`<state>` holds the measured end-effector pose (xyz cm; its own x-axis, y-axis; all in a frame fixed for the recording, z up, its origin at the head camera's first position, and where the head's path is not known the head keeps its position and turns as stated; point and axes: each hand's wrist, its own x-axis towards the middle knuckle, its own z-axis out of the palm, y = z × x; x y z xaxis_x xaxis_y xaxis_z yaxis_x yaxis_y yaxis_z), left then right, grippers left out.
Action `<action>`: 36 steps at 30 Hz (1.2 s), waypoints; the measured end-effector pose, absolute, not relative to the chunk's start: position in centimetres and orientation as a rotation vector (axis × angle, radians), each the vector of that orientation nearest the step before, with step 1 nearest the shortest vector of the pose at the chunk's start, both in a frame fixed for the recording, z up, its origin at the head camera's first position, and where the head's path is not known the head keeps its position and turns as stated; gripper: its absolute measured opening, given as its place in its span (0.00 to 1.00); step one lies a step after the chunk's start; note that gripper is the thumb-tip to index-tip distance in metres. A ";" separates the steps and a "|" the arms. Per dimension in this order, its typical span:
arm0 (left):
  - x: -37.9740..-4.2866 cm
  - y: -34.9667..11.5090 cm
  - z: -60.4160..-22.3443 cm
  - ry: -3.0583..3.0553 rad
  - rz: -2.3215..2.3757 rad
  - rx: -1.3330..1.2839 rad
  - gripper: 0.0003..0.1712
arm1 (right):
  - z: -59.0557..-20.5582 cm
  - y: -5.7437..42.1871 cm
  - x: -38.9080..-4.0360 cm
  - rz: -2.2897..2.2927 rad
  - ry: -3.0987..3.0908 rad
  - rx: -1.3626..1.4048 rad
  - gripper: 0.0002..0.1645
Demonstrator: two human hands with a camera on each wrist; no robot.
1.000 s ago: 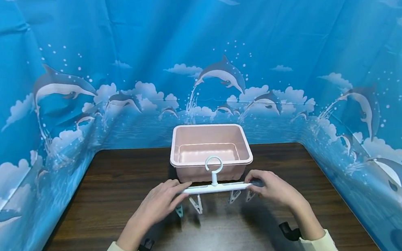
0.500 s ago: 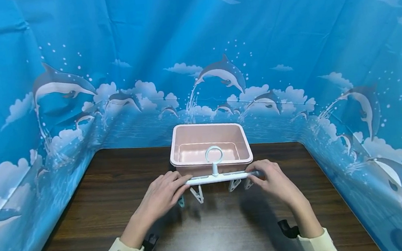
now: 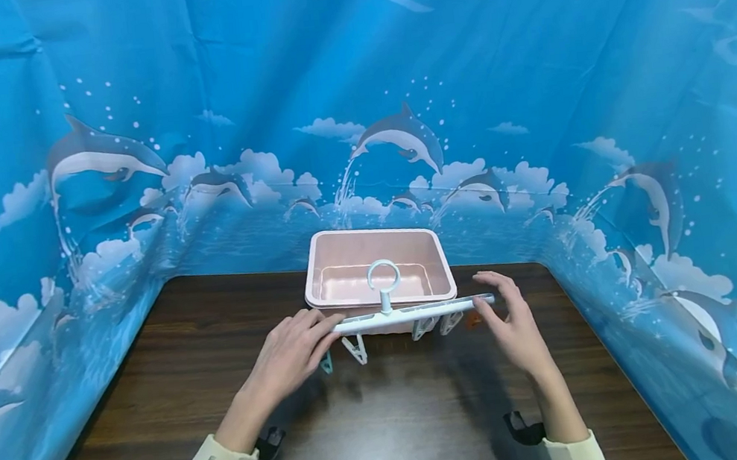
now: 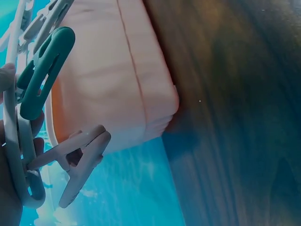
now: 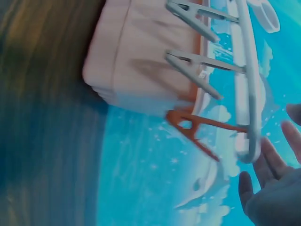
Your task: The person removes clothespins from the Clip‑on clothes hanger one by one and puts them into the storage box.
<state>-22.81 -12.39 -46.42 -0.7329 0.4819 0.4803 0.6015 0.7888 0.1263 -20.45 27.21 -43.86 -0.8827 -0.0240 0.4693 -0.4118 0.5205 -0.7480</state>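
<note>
A white clip hanger [image 3: 411,315] with a round pale blue hook [image 3: 383,275] is held up in front of the pink basin. My left hand [image 3: 296,350] grips its left end, thumb and fingers on opposite sides of the bar. Beside its right end my right hand [image 3: 513,323] has its fingers spread; whether a fingertip touches the bar I cannot tell. Several clips hang below: a green clip [image 4: 47,73] and a pale clip [image 4: 77,162] near the left hand, grey clips [image 5: 193,70] and an orange clip [image 5: 193,129] towards the right.
The pink basin [image 3: 375,232] stands on the dark wooden table [image 3: 390,437], close behind the hanger. A blue curtain printed with dolphins [image 3: 259,84] encloses the back and both sides of the table.
The hanger has risen and its right end has tilted up. My right hand has loosened from that end and spread its fingers, bringing the orange clip into sight; the left hand keeps its grip.
</note>
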 end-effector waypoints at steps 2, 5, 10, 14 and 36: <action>-23.1 -12.4 -46.4 -2.543 -0.410 -0.808 0.24 | -44.3 27.4 -20.6 1.385 -2.328 0.285 0.30; -23.7 -12.4 -46.2 -2.519 -0.437 -0.817 0.25 | -44.8 27.6 -20.8 1.464 -2.283 0.191 0.37; -24.2 -12.9 -45.8 -2.478 -0.478 -0.828 0.24 | -45.4 27.0 -21.2 1.579 -2.286 0.154 0.41; -24.2 -13.4 -45.5 -2.439 -0.504 -0.824 0.23 | -45.3 26.2 -21.8 1.611 -2.341 0.184 0.40; -24.7 -13.9 -45.2 -2.332 -0.530 -0.832 0.25 | -45.6 25.5 -22.2 1.862 -2.143 0.256 0.30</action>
